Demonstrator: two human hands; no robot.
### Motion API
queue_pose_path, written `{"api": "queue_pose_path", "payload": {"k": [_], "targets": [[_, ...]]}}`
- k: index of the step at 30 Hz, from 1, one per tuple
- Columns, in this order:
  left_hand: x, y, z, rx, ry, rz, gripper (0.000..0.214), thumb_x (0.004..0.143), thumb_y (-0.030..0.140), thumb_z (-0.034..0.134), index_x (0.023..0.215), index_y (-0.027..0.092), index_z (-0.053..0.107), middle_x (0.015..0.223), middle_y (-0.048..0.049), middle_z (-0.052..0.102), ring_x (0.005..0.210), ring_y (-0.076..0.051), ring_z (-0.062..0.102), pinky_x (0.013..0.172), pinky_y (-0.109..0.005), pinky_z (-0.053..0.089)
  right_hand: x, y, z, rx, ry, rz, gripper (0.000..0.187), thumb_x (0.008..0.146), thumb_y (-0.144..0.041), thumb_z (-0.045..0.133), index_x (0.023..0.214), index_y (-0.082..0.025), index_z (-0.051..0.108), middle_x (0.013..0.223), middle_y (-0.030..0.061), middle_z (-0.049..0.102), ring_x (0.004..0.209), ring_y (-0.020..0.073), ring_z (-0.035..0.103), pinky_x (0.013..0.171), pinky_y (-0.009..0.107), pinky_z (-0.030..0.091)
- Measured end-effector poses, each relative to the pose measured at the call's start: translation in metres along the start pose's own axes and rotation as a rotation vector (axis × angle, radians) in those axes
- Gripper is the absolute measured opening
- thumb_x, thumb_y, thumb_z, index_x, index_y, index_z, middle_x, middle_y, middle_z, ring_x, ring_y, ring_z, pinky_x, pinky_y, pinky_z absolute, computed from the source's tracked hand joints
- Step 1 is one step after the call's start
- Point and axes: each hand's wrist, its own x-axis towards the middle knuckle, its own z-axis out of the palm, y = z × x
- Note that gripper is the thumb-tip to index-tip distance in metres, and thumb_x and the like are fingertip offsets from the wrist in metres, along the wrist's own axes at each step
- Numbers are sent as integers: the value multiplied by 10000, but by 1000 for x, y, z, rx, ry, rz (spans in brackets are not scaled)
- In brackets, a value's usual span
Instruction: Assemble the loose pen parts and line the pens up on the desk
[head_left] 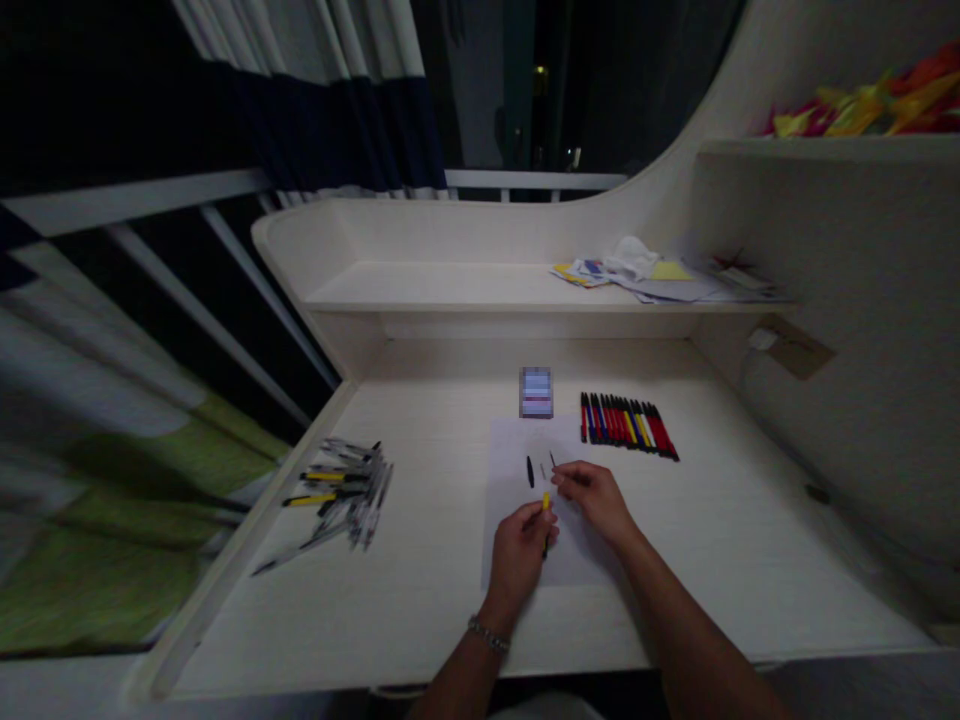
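Note:
Over a sheet of white paper, my left hand is closed on a yellow pen barrel with a black lower end. Just to the right and a little farther away, my right hand pinches a thin dark pen refill whose tip points away from me. A black pen part lies on the paper beyond my left hand. Between it and my right fingertips is a tiny thin piece, too small to name surely. The barrel and the refill are apart.
At the right, several red, blue, yellow and white pens lie in a row. A loose pile of pens and clear barrels is on the left. A phone lies beyond the paper. Papers sit on the raised shelf.

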Motion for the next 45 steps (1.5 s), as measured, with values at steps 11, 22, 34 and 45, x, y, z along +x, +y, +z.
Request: {"api": "queue_pose_path", "payload": {"k": [11, 22, 34, 45], "targets": [[-3, 3, -2, 198, -63, 92, 385, 815, 496, 623, 898, 137, 734, 674, -43, 682, 613, -162, 610, 585, -249, 462, -18, -15, -5, -146, -165, -26, 246, 796, -382, 637, 892, -199, 772, 941, 79, 760, 914, 237, 692, 870, 357, 508], [-3, -1, -2, 119, -29, 63, 413, 781, 491, 669, 970, 130, 733, 805, -92, 735, 735, -210, 683, 674, -293, 526, 26, -1, -1, -827, -4, 127, 228, 870, -318, 568, 969, -178, 718, 1012, 108, 731, 963, 225, 665, 837, 296, 456], [-2, 0, -7, 93, -12, 46, 428, 786, 497, 666, 983, 122, 724, 814, -99, 728, 727, -211, 676, 681, -309, 530, 32, -4, 6, -1064, -42, 229, 309, 816, -101, 500, 1088, -105, 649, 1101, 203, 675, 1029, 294, 642, 808, 362, 459], [-2, 2, -2, 40, -21, 59, 512, 802, 448, 673, 1192, 115, 658, 902, -109, 730, 782, -201, 682, 737, -322, 547, 14, -27, -7, 227, 188, -5, 349, 737, -474, 681, 916, -175, 656, 766, 43, 686, 694, 182, 625, 572, 271, 466]]}}
